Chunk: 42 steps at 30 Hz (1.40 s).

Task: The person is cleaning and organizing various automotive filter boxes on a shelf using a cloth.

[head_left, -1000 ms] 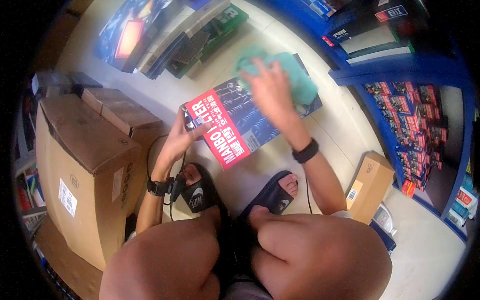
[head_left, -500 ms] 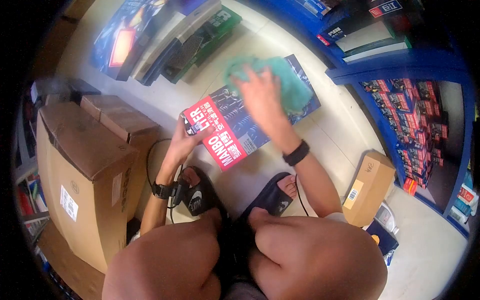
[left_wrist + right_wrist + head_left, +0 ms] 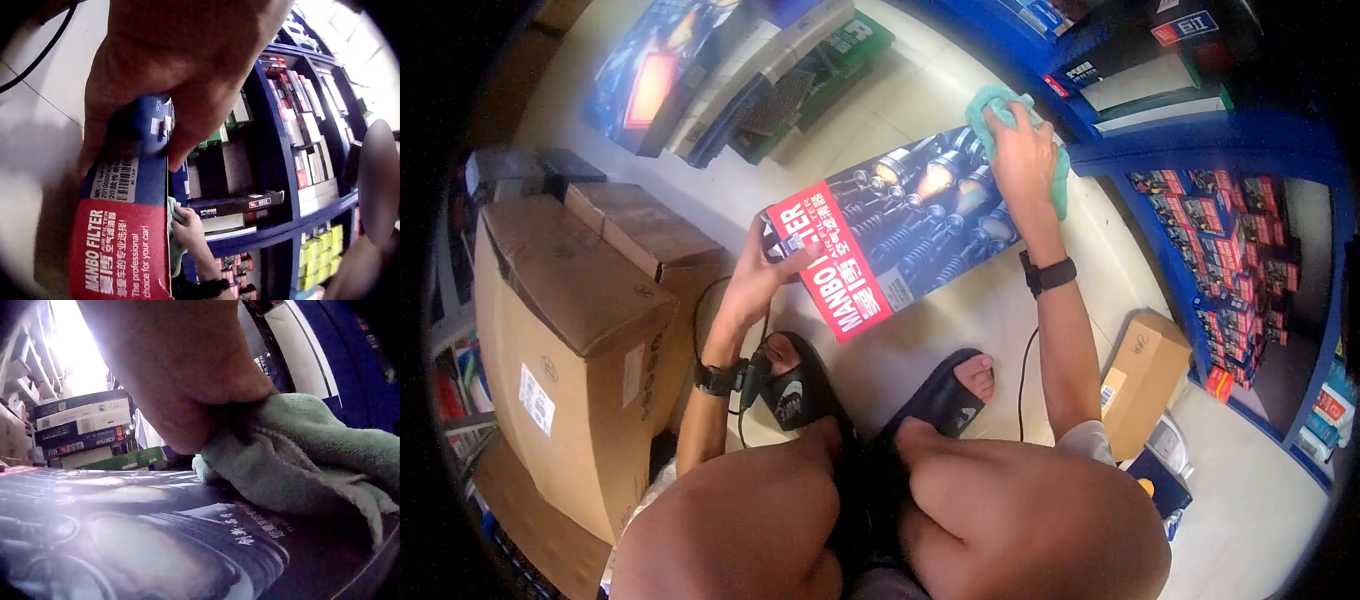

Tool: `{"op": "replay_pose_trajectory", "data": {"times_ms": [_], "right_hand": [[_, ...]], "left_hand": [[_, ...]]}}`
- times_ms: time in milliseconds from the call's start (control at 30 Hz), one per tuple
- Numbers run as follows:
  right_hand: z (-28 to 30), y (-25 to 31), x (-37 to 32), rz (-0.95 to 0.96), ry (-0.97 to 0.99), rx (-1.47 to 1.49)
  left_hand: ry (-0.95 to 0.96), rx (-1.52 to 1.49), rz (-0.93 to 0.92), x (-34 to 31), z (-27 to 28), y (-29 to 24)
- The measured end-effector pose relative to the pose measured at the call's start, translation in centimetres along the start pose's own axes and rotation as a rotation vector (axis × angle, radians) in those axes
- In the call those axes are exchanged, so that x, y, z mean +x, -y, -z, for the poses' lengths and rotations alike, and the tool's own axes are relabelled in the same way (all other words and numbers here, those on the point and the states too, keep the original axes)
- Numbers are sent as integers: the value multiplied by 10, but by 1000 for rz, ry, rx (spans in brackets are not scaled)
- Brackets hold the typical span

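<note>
A flat air filter box [image 3: 900, 225], red at one end with dark blue spring pictures on its face, is held tilted above the floor between the feet. My left hand [image 3: 762, 275] grips its red end, thumb on the face. In the left wrist view the box's labelled side [image 3: 125, 244] shows below that hand [image 3: 169, 69]. Bunched in my right hand [image 3: 1025, 160] is a green cloth [image 3: 1060, 185], lying at the box's far right end. The right wrist view has the cloth [image 3: 300, 462] against the printed face [image 3: 137, 537], with the fingertips hidden.
Cardboard cartons [image 3: 570, 370] stand at the left. Stacked filter boxes [image 3: 800, 90] lie on the floor beyond. Blue shelving [image 3: 1180, 145] with many small boxes [image 3: 1215, 270] lines the right, and a small brown carton [image 3: 1145, 380] sits by the right knee. Cables run from both wrists.
My right hand has swept the cloth rightward across the box to its far end, uncovering the picture in the middle. The left hand keeps its hold on the red end.
</note>
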State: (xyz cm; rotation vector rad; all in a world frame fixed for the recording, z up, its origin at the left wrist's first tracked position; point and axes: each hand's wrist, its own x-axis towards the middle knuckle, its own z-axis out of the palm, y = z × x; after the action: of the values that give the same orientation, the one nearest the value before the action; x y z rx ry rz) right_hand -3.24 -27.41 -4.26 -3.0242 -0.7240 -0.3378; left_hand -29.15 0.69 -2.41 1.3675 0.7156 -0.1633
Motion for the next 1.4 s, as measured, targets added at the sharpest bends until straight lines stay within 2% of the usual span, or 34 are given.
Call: {"op": "replay_pose_trajectory", "data": {"times_ms": [167,233,300,367,433,500,567,633,700,867,1067,1167,1267,1400], "right_hand": [[8,-8,-3,25,-122,86],[27,-8,-5,9,-144,110],[44,-6,-6,13,-286,168],[60,-3,-8,13,-312,184],[75,5,-9,28,-364,244],[89,13,-8,40,-381,246],[99,21,-9,56,-396,248],[105,26,-10,92,-374,257],[106,28,-14,114,-366,242],[104,30,-17,129,-328,211],[103,38,-18,137,-272,123],[102,48,-19,201,-230,108],[107,74,-29,365,-250,109],[133,140,-64,449,-83,284]], "left_hand": [[8,-98,-7,-1,4,-4],[47,-55,-225,-2,3,-7],[50,-34,-277,-8,2,-17],[52,-16,-330,-10,-1,-19],[5,48,-511,-12,-2,-20],[7,41,-509,-14,-5,-21],[-105,154,-655,-10,-7,-17],[-110,177,-681,-4,-5,-11],[-127,312,-802,1,-6,-8],[-149,333,-757,5,-5,-3],[-211,435,-695,-4,-10,-21],[-111,461,-636,-1,-9,-23],[-109,451,-639,-2,-10,-23],[-98,426,-681,2,-9,-13]]}}
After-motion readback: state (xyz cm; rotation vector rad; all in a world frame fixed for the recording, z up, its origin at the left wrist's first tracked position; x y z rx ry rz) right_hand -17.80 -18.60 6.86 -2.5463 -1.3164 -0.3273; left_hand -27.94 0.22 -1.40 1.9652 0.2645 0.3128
